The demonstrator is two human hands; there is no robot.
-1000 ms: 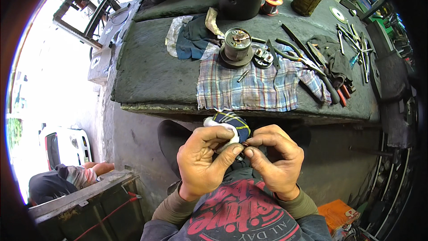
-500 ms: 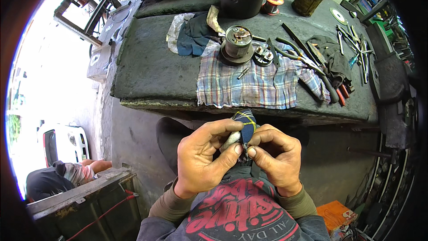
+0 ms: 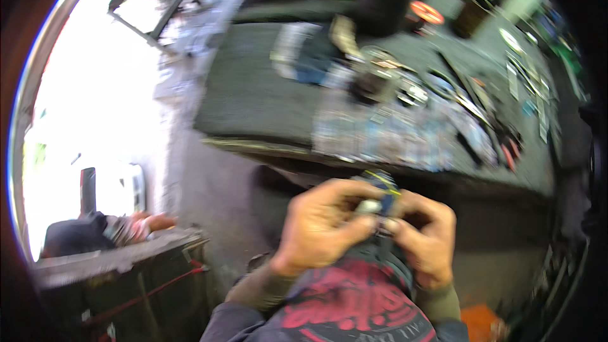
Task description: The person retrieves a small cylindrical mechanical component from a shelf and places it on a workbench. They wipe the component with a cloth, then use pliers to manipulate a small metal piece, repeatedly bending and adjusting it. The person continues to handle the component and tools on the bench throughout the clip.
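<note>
Left hand [image 3: 324,225] and right hand [image 3: 428,233] pinch the blue cloth [image 3: 386,198], its blurred long axis pointing toward 11 o'clock.

I'm in a workshop: pliers [image 3: 467,102], wrenches [image 3: 512,82] and a red-rimmed spool [image 3: 427,12] sit on my heavy dark bench [image 3: 253,88]. A thick black cylinder [image 3: 380,3] and a brown can [image 3: 471,18] stand toward its far side, a checked cloth [image 3: 380,136] nearer me.
</note>
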